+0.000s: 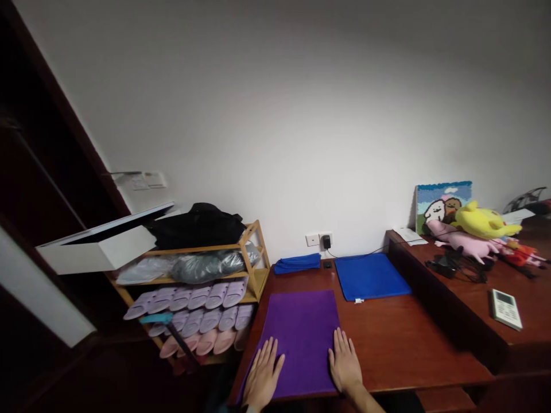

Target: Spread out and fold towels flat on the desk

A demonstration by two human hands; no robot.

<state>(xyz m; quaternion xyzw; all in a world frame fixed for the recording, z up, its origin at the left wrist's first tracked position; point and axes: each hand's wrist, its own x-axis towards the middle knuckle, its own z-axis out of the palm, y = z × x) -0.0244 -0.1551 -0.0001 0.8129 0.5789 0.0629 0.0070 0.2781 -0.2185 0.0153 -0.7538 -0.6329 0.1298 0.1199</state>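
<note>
Purple cloth [303, 338] lies flat; left hand [263, 373] at 8 o'clock, right hand [345, 364] at 4, fingers outstretched.

Open tabletop [408, 344] leaves room to pass right of the purple cloth [302, 338], until a higher desk [477, 295] blocks the way.

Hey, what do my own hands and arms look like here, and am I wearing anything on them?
Your left grip is ungloved, with part of a dark band at the wrist, cut off by the picture's edge. Your right grip is ungloved too, and its visible forearm shows no sleeve.
</note>
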